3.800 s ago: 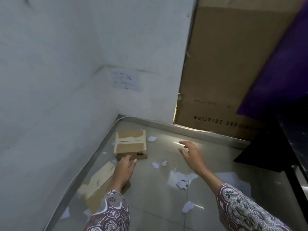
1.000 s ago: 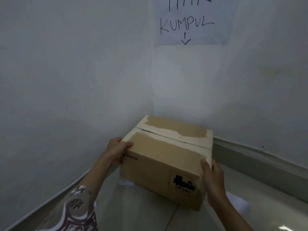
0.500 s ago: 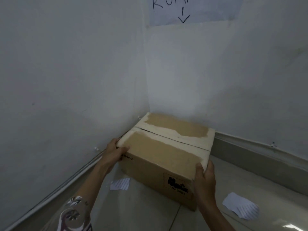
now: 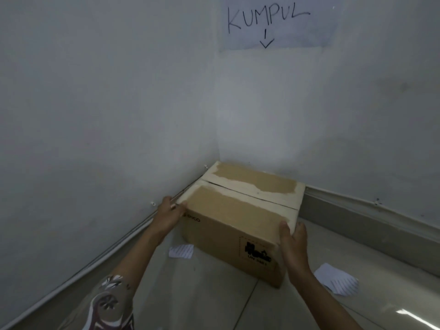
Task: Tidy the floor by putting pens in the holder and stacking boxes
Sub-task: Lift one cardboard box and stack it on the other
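A brown cardboard box (image 4: 238, 210) with torn tape marks on its closed top flaps sits on the tiled floor, pushed into the corner where two white walls meet. My left hand (image 4: 170, 216) grips its near left top corner. My right hand (image 4: 291, 244) clasps the near right corner, thumb on the top edge. No pens or holder are in view.
A paper sign (image 4: 273, 22) reading KUMPUL with a down arrow hangs on the wall above the corner. Torn paper scraps lie on the floor: one (image 4: 181, 251) left of the box, another (image 4: 337, 282) to its right. A grey baseboard (image 4: 371, 222) runs along the right wall.
The box has slid back into the corner with both hands on it. Earlier my hands were reaching over the floor toward the boxes, holding nothing.
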